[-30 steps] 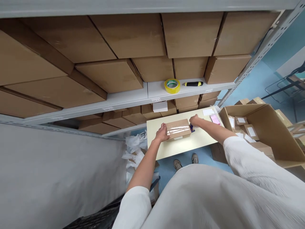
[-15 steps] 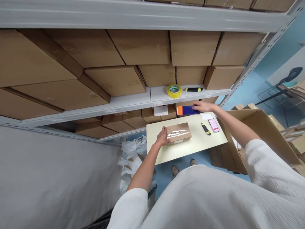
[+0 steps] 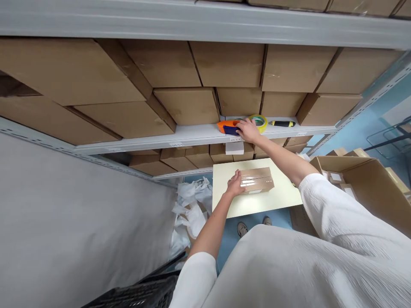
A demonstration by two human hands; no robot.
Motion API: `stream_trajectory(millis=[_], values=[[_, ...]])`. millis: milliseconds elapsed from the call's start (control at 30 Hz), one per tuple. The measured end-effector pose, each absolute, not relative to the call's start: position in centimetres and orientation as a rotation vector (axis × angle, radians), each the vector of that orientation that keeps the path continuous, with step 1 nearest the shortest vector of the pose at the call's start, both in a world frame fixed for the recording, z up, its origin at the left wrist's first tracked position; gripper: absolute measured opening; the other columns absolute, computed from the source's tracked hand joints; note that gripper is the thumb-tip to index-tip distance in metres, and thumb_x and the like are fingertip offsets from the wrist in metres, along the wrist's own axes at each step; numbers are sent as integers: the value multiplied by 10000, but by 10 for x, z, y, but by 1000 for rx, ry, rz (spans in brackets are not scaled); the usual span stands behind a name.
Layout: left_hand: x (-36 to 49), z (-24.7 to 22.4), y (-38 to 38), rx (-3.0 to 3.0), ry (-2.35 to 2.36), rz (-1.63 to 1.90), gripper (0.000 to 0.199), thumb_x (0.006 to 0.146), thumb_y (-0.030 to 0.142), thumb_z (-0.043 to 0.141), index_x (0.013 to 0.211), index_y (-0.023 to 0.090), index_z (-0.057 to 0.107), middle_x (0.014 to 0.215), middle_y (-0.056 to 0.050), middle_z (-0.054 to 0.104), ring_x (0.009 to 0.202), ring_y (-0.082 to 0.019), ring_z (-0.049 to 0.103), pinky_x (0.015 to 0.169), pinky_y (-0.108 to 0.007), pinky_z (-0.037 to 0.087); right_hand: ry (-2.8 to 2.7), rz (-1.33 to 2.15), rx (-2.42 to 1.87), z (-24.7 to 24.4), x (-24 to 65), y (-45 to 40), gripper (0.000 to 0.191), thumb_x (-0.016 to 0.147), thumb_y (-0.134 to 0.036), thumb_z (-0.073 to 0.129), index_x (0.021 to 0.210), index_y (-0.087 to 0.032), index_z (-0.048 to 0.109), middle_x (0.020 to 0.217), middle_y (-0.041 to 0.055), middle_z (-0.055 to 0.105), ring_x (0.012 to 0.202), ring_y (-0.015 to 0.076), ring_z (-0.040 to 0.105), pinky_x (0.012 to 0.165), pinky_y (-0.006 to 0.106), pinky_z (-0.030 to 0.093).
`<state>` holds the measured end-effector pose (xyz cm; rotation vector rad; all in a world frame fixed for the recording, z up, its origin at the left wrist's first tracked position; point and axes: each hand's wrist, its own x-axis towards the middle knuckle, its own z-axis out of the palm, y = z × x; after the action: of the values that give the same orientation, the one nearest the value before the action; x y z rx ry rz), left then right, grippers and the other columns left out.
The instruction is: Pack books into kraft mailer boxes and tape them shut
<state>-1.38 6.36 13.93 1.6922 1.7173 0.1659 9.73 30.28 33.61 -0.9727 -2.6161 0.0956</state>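
Observation:
A small brown cardboard box (image 3: 260,180) with shiny clear tape along its top lies on the pale yellow tabletop (image 3: 239,208). My left hand (image 3: 236,184) grips the box at its left end, thumb and fingers around the edge. Up at the shelf, my right hand (image 3: 249,130) has its fingers on an orange and dark blue tape dispenser (image 3: 228,127), which rests at the shelf board's front edge. Just behind that hand lies a yellow-rimmed roll of tape (image 3: 262,123). A black and yellow utility knife (image 3: 282,123) is to the roll's right.
Stacked cardboard boxes (image 3: 186,105) fill the grey metal shelving (image 3: 199,134). A large open carton (image 3: 369,184) with small boxes inside stands right of the table. White plastic scraps (image 3: 192,209) lie at the left, near a black crate (image 3: 144,291).
My right hand has carried the tape dispenser from above the table's far edge up and left onto the shelf. My left hand stays on the box. The view has shifted.

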Motion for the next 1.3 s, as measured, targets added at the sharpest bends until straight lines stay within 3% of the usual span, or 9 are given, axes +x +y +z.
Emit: stream_trajectory(millis=[233, 333, 433, 533, 633, 733, 967, 1100, 1300], values=[[-17, 139, 64, 1720, 1702, 121, 1176, 864, 462, 781, 1782, 269, 72, 1869, -142, -51, 1706, -415, 183, 1356, -593, 213, -2468, 48, -1018, 312, 116, 272, 455, 1089, -258, 417, 1487, -132, 600, 1528, 231, 538, 1368, 409, 412, 1095, 586, 345], [-13, 139, 61, 1779, 1745, 60, 1111, 907, 439, 725, 1787, 239, 77, 1865, -155, -51, 1725, -408, 55, 1355, -661, 144, -2527, 183, -987, 265, 149, 211, 421, 1081, -238, 407, 1410, -158, 656, 1477, 208, 594, 1330, 376, 484, 1087, 545, 391], [-5, 135, 49, 1924, 1761, 54, 921, 999, 360, 554, 1790, 200, 108, 1867, -154, 8, 1731, -371, 2, 1354, -688, 93, -2633, 407, -1042, 203, 185, 141, 438, 1107, -299, 400, 1423, -155, 667, 1449, 211, 641, 1334, 352, 547, 1120, 544, 434], [3, 128, 32, 2078, 1739, 89, 780, 1053, 285, 369, 1791, 181, 139, 1865, -131, 109, 1735, -322, 59, 1376, -649, 68, -2720, 504, -1119, 152, 210, 91, 594, 1138, -455, 381, 1590, -107, 546, 1651, 236, 511, 1549, 358, 430, 1243, 553, 379], [7, 124, 23, 2171, 1735, 91, 782, 1078, 397, 365, 1789, 152, 149, 1858, -144, 141, 1733, -331, 86, 1382, -644, 38, -2827, 485, -1082, 127, 223, 75, 781, 1123, -603, 398, 1701, -78, 396, 1786, 234, 317, 1679, 372, 240, 1334, 584, 257], [6, 124, 23, 2210, 1744, 74, 838, 1081, 517, 383, 1789, 140, 139, 1848, -168, 164, 1729, -352, 103, 1378, -657, 12, -2867, 435, -1060, 122, 235, 80, 838, 1108, -636, 424, 1741, -97, 325, 1811, 211, 254, 1704, 361, 182, 1367, 592, 182], [6, 142, 27, 2086, 1719, 45, 857, 1075, 550, 406, 1795, 194, 109, 1857, -153, 142, 1734, -332, 64, 1369, -638, -50, -2819, 416, -1293, 138, 287, 83, 786, 1116, -564, 456, 1761, -142, 302, 1827, 176, 202, 1717, 336, 136, 1387, 563, 111], [8, 149, 27, 2036, 1696, 68, 863, 1067, 562, 410, 1791, 189, 125, 1856, -176, 133, 1734, -354, 45, 1360, -666, -19, -2746, 430, -1527, 147, 306, 72, 744, 1128, -556, 418, 1769, -200, 294, 1839, 153, 176, 1723, 327, 102, 1380, 584, 77], [21, 157, 38, 1922, 1844, 166, 690, 1084, 491, 357, 1709, 199, 374, 1809, -196, 300, 1700, -375, 201, 1353, -687, 104, -2522, 514, -1889, 153, 340, 66, 693, 1149, -541, 320, 1715, -152, 412, 1822, 194, 244, 1700, 343, 198, 1363, 565, 137]])
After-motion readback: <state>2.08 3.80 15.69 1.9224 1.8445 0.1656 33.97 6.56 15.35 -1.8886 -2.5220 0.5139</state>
